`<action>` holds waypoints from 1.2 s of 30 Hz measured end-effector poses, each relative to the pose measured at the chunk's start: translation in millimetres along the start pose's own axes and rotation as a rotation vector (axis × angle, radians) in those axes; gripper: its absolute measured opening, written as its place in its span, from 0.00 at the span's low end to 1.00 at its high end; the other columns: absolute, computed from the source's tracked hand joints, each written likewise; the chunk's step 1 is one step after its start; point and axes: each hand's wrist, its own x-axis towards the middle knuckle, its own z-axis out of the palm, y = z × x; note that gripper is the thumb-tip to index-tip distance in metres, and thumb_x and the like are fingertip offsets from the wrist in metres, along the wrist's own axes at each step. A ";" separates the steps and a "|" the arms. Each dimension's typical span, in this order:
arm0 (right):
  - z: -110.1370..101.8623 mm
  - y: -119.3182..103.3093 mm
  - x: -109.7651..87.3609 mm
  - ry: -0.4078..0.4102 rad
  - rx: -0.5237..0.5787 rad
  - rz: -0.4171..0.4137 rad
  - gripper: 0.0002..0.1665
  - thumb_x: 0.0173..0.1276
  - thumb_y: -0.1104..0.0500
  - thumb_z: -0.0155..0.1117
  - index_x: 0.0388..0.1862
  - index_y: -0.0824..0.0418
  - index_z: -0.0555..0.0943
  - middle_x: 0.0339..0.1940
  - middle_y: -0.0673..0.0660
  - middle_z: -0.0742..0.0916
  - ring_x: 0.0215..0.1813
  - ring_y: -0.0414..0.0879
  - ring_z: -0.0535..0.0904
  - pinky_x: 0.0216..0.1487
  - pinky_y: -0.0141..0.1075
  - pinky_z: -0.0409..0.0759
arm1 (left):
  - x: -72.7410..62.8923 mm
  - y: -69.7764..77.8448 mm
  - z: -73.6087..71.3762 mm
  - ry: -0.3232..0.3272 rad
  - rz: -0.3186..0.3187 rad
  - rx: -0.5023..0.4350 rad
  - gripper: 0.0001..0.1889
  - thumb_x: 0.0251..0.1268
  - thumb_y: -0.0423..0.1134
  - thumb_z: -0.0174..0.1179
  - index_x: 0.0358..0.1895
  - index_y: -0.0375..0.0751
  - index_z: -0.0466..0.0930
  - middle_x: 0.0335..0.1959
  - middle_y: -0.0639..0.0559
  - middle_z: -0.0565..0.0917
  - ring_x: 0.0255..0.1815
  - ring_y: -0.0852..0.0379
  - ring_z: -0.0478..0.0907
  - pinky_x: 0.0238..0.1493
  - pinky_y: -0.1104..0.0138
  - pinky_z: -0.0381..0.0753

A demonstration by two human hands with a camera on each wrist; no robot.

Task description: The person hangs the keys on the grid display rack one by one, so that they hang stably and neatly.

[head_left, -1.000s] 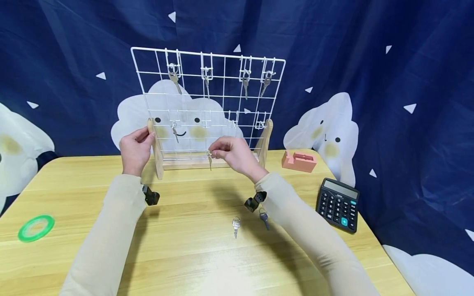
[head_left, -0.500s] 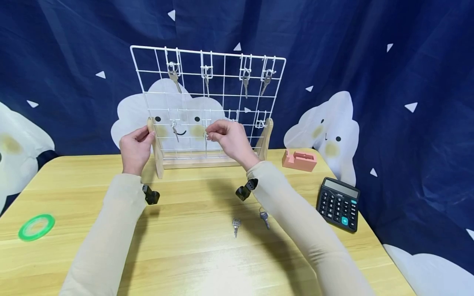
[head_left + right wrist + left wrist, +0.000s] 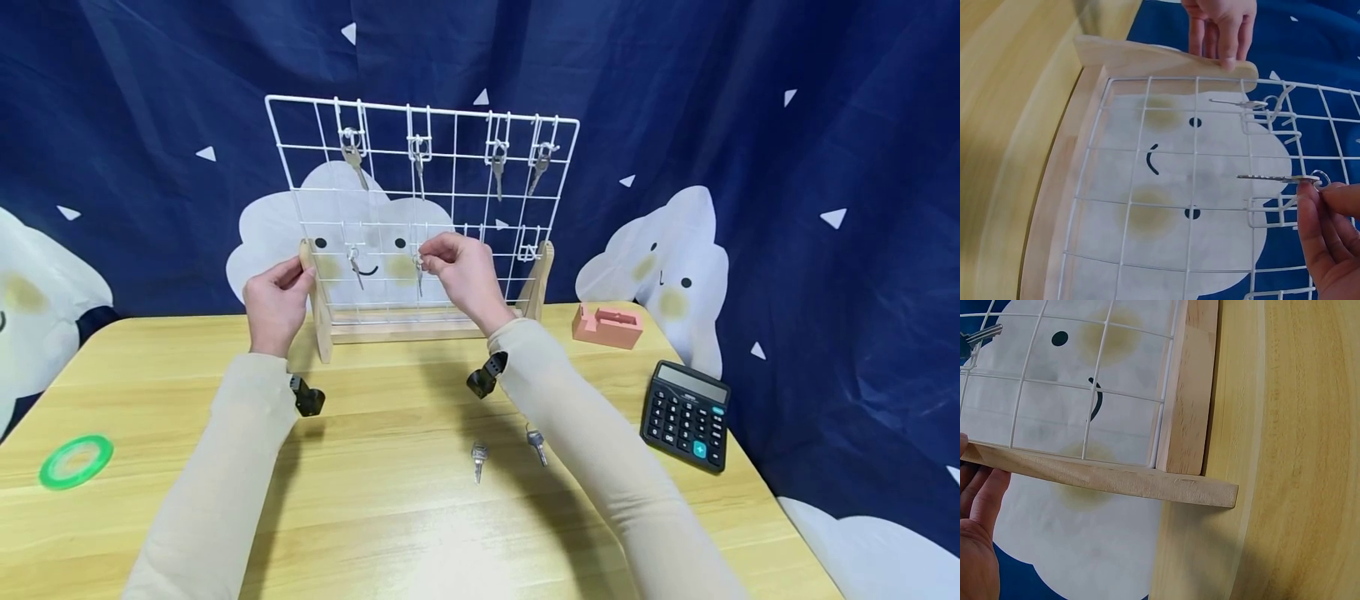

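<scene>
My left hand (image 3: 276,304) grips the top of the wooden upright (image 3: 321,312) at the left of a white wire grid rack (image 3: 454,112). In the right wrist view, my right hand (image 3: 1329,234) pinches a small key (image 3: 1275,178) by its ring, thumb against fingers. This key points away from the fingertips, in front of the grid, close beside a white wire hook (image 3: 1282,212) in the lower row. Whether its ring touches the hook I cannot tell. Another key (image 3: 356,268) hangs on the lower-row hook to the left. Several keys (image 3: 352,158) hang along the upper row.
Two loose keys, one silver (image 3: 478,460) and one darker (image 3: 536,444), lie on the wooden table (image 3: 375,517) below the right forearm. At the right are a pink tape dispenser (image 3: 609,327) and a black calculator (image 3: 686,417). A green ring (image 3: 51,471) lies far left.
My right hand has risen with the key from near the rack's base to the lower row of hooks. The left hand has stayed on the upright.
</scene>
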 end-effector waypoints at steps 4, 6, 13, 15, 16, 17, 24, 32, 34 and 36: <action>2.9 2.9 0.5 0.009 -0.031 0.011 0.05 0.67 0.68 0.67 0.39 0.62 0.87 0.33 0.51 0.88 0.35 0.39 0.83 0.39 0.28 0.81 | 0.1 -0.9 0.2 0.000 -0.008 -0.007 0.17 0.67 0.34 0.63 0.57 0.32 0.81 0.53 0.38 0.82 0.54 0.52 0.81 0.52 0.71 0.81; 4.0 4.0 0.4 0.011 -0.044 0.011 0.05 0.67 0.67 0.67 0.39 0.62 0.87 0.33 0.51 0.88 0.35 0.39 0.83 0.39 0.28 0.81 | 0.1 -1.0 0.0 -0.001 -0.016 -0.010 0.17 0.67 0.34 0.63 0.57 0.32 0.81 0.54 0.38 0.82 0.54 0.53 0.81 0.52 0.71 0.80; 3.6 8.8 -2.3 0.017 -0.098 0.010 0.05 0.68 0.67 0.66 0.41 0.65 0.86 0.34 0.53 0.88 0.36 0.39 0.83 0.38 0.27 0.81 | -0.2 -1.7 1.0 -0.008 -0.019 0.000 0.17 0.68 0.35 0.63 0.57 0.33 0.81 0.54 0.38 0.82 0.54 0.53 0.81 0.52 0.71 0.80; 2.0 9.3 -4.9 0.005 -0.122 0.011 0.05 0.68 0.66 0.66 0.41 0.64 0.86 0.34 0.52 0.88 0.35 0.39 0.82 0.38 0.27 0.81 | -0.4 -1.8 0.9 -0.006 -0.024 0.000 0.17 0.68 0.35 0.63 0.57 0.33 0.81 0.54 0.38 0.82 0.54 0.53 0.81 0.52 0.71 0.80; 0.9 9.5 -6.7 -0.004 -0.129 0.013 0.05 0.68 0.66 0.66 0.41 0.64 0.86 0.34 0.51 0.88 0.35 0.39 0.82 0.38 0.27 0.81 | -0.5 -1.9 0.9 -0.006 -0.023 0.003 0.17 0.68 0.35 0.63 0.57 0.33 0.81 0.54 0.39 0.82 0.54 0.53 0.81 0.52 0.71 0.80; -0.2 10.1 -8.6 -0.014 -0.134 0.013 0.05 0.68 0.65 0.66 0.41 0.64 0.86 0.34 0.51 0.87 0.35 0.39 0.82 0.38 0.27 0.81 | -0.5 -2.0 0.9 -0.006 -0.021 0.004 0.17 0.68 0.35 0.63 0.58 0.33 0.81 0.54 0.39 0.82 0.54 0.53 0.81 0.52 0.71 0.80; -10.6 18.8 -24.0 -0.072 -0.178 -0.005 0.05 0.69 0.62 0.65 0.42 0.59 0.86 0.35 0.49 0.87 0.39 0.40 0.82 0.42 0.30 0.81 | -0.3 -0.7 0.3 -0.010 -0.026 0.012 0.18 0.68 0.37 0.63 0.58 0.34 0.81 0.54 0.39 0.82 0.55 0.52 0.81 0.52 0.70 0.80; -21.6 25.0 -44.4 -0.158 -0.171 0.006 0.05 0.69 0.62 0.66 0.42 0.58 0.86 0.37 0.48 0.87 0.42 0.41 0.83 0.43 0.31 0.82 | -0.1 0.4 -0.3 -0.010 -0.021 0.029 0.18 0.69 0.37 0.62 0.58 0.34 0.81 0.54 0.40 0.82 0.54 0.53 0.81 0.52 0.70 0.81; -23.9 24.7 -49.4 -0.183 -0.155 0.021 0.05 0.68 0.63 0.66 0.42 0.58 0.86 0.38 0.49 0.87 0.42 0.41 0.83 0.42 0.32 0.83 | -0.1 0.6 -0.4 -0.011 -0.023 0.030 0.18 0.69 0.37 0.62 0.58 0.34 0.81 0.54 0.40 0.82 0.54 0.53 0.81 0.52 0.71 0.81; -26.6 23.7 -54.5 -0.205 -0.138 0.034 0.05 0.68 0.63 0.67 0.42 0.58 0.86 0.38 0.49 0.87 0.42 0.41 0.84 0.41 0.32 0.83 | 0.0 0.6 -0.5 -0.011 -0.028 0.026 0.18 0.69 0.37 0.63 0.58 0.34 0.81 0.54 0.39 0.82 0.54 0.52 0.81 0.52 0.70 0.81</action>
